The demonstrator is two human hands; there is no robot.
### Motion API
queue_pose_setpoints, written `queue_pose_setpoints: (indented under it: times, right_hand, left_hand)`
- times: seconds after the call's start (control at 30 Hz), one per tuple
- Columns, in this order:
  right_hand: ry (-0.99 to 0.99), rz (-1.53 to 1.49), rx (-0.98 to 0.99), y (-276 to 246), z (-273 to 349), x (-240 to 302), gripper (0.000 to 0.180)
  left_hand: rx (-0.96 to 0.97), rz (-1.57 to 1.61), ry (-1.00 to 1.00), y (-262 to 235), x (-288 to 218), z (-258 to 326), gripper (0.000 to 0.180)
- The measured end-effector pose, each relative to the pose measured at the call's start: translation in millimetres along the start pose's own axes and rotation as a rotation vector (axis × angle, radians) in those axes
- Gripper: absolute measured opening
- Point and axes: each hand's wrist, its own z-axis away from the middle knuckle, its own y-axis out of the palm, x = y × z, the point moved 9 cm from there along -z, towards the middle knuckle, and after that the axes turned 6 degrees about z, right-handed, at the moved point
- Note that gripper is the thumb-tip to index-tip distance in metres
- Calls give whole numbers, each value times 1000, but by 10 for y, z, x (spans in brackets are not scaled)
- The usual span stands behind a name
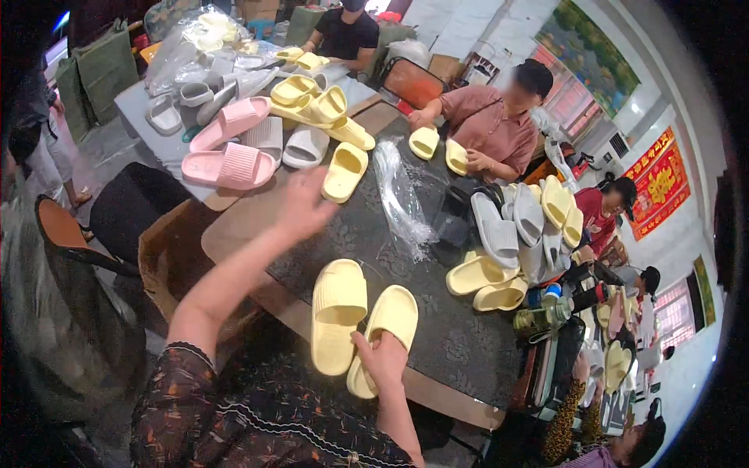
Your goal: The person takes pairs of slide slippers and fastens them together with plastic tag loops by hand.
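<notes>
My right hand (382, 360) grips a yellow slipper (398, 308) by its heel end, thumb on the edge and fingers over the footbed. Beside it, at the table's near edge, is a second yellow slipper (339, 304) with a ribbed strap. My left hand (307, 199) is stretched forward at the left, blurred by motion, its fingers right by another yellow slipper (345, 171); whether they touch it is unclear. Just beyond lie pink slippers (232, 166), a grey slipper (306, 147) and a stack of yellow slippers (314, 103).
Clear plastic bags (402, 199) lie mid-table. Grey and yellow slippers pile up (499, 234) at the right, near a glass jar (555, 310). Across the table a co-worker (491, 129) handles two yellow slippers. An open cardboard box (175, 246) stands below the table's left edge.
</notes>
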Motion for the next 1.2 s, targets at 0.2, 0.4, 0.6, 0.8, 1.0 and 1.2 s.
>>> queue_pose_setpoints:
  times: [0.2, 0.4, 0.6, 0.8, 1.0, 1.2]
  right_hand:
    - [-2, -76, -105, -49, -152, -50, 51]
    - [-104, -71, -57, -52, -263, 237, 55]
    - [90, -108, -198, 72, -294, -82, 34]
    - [96, -192, -76, -170, 34, -339, 32]
    - [468, -146, -251, -775, 419, -1976, 32]
    - [628, -75, -316, -1301, 334, -3125, 38]
  left_hand:
    - [33, -288, -520, -792, 2313, -184, 78]
    - [27, 579, -458, -1072, 3278, -136, 92]
    - [-28, 586, -660, -378, 2305, -194, 72]
    - [65, 192, -392, -837, 2788, 435, 21]
    - [126, 324, -377, -804, 1054, 930, 19]
    - [540, 528, -530, -173, -298, 1156, 27]
